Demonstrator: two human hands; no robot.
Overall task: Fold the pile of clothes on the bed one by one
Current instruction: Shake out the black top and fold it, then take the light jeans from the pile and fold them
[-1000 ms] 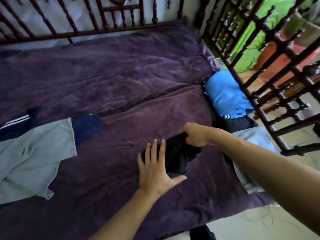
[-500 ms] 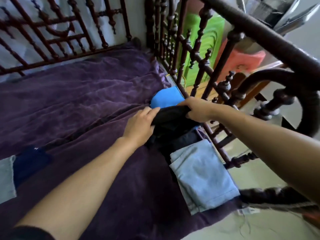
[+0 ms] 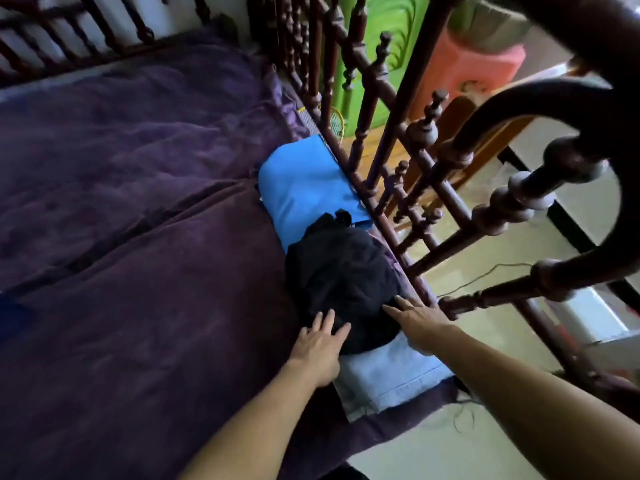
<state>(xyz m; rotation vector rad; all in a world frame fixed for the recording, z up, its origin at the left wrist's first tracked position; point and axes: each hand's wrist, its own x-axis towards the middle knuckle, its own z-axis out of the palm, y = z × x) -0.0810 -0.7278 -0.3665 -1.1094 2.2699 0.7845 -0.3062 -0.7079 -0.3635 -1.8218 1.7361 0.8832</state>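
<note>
While the left hand (image 3: pixel 320 344) and the right hand (image 3: pixel 417 323) are lying flat on the near edge of the black garment (image 3: pixel 343 278), the step in hand is looking like the setting-down and patting of a finished fold; fingers of both are lying straight and slightly spread, gripping nothing, palms pressing down. Black garment is sitting as a rounded bundle at the right side of the purple bedspread (image 3: pixel 138 271), just beside the wooden bed rail (image 3: pixel 381 202); its far end is overlapping a folded blue garment (image 3: pixel 304 188); its near end is overlapping a folded pale blue garment (image 3: pixel 391 372); the three are forming a row along the rail. Bundle is looking lumpy; cloth too dark to tell how neat the fold is. No unfolded pile is showing, save a dark blue patch (image 3: pixel 10 317) at the left edge, too little to identify. Judgement: this piece is nearing done; next move is calling for lifting both palms without dragging the top layer, then reaching for a fresh item; risk is the bundle springing open.
</note>
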